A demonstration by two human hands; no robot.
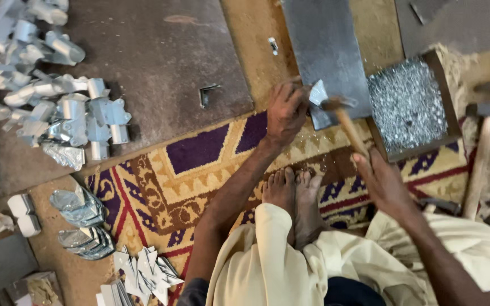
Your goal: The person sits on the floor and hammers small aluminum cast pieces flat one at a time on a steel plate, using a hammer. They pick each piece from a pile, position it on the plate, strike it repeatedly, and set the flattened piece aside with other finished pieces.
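Observation:
My left hand [285, 111] pinches a small bent sheet-metal piece [318, 92] and holds it on the near end of a grey steel plate [324, 45]. My right hand [382, 182] grips the wooden handle of a hammer [347, 126], whose dark head rests right beside the piece. My bare feet [293, 195] lie on the patterned rug between my arms.
A shallow tray of small shiny nails [408, 105] sits right of the plate. Spare hammers [486, 141] lie at the far right. A heap of folded metal parts [52, 96] covers a brown board at left; flat cut blanks [143, 269] and stacked pieces [83, 218] lie nearer.

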